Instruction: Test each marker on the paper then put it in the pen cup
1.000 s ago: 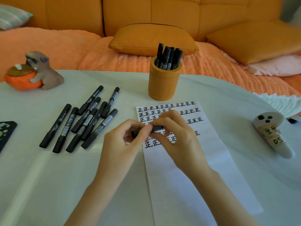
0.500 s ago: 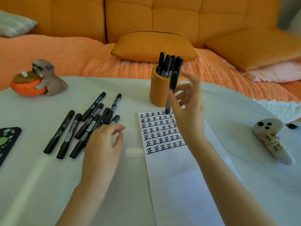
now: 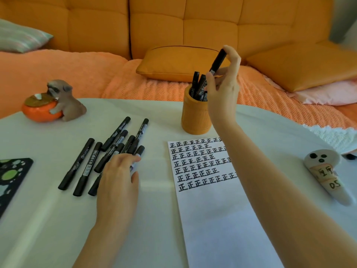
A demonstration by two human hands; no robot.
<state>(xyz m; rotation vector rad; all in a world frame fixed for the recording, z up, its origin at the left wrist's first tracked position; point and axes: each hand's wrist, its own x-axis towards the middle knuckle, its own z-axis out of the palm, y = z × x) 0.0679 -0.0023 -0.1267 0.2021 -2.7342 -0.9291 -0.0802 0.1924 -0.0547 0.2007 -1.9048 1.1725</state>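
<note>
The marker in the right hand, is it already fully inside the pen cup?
No, the right hand holds the marker tilted above the pen cup, with most of its length above the rim.

I am looking into a home living room: an orange tufted sofa (image 3: 193, 26) is filling the far side beyond my right grip (image 3: 224, 89), with loose cushions (image 3: 173, 62) and an orange throw (image 3: 77, 74) lying on it. A dog-and-pumpkin ornament (image 3: 52, 105) is sitting on the white bench (image 3: 48, 219), far left of my left grip (image 3: 117, 176).
</note>
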